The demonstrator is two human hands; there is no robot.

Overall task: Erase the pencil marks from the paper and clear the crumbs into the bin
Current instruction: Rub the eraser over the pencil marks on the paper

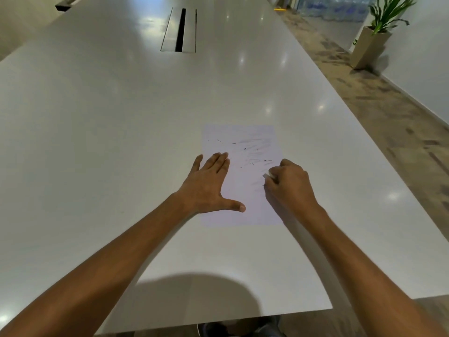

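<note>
Erasing underway: right hand grips small white eraser; flat left hand pins white paper sheet near tabletop's near edge; dark crumbs uncleared

Long glossy white table, running far ahead. Near the right edge, one paper lying flat, faint pencil smears and dark crumbs scattered over its far half. Far along the middle, a recessed metal slot. Pressed flat on the paper's left side, left hand.
</note>
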